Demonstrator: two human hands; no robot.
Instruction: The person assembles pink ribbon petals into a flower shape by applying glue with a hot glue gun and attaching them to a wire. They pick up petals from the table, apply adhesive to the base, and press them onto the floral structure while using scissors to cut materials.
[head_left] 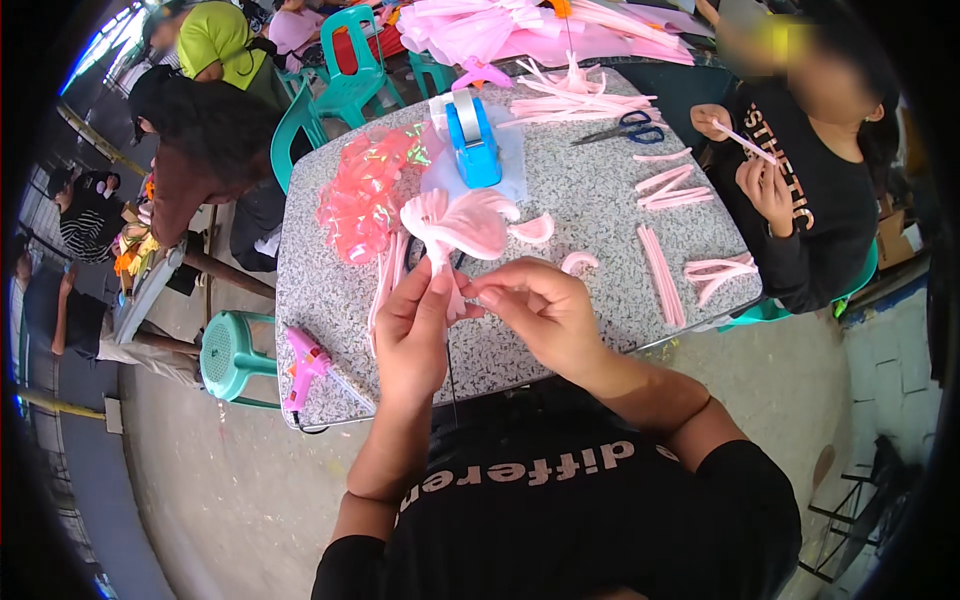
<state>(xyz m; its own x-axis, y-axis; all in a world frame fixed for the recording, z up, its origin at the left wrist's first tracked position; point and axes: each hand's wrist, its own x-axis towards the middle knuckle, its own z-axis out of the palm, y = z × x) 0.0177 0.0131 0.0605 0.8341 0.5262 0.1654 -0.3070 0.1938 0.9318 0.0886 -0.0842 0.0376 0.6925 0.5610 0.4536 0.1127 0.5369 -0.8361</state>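
Over the near part of the table, my left hand (412,325) is closed around the stem of a pale pink flower (462,228), which looks made of fuzzy pipe cleaners. Its curved petals spread above my fingers, and a thin dark wire hangs below. My right hand (545,312) pinches close beside the stem, at the left fingertips; what lies between its fingers is too small to make out. Just beyond the hands lie a loose pink petal (532,229) and a curled pink piece (579,261). More pink pipe cleaners (391,270) lie partly hidden behind my left hand.
On the speckled table (590,345) are a blue tape dispenser (475,150), shiny pink wrap (362,195), scissors (636,128), a pink glue gun (306,370) and straight pipe cleaners (660,275). At right, a co-worker holds a pink strip (745,142). A green stool (228,352) stands left.
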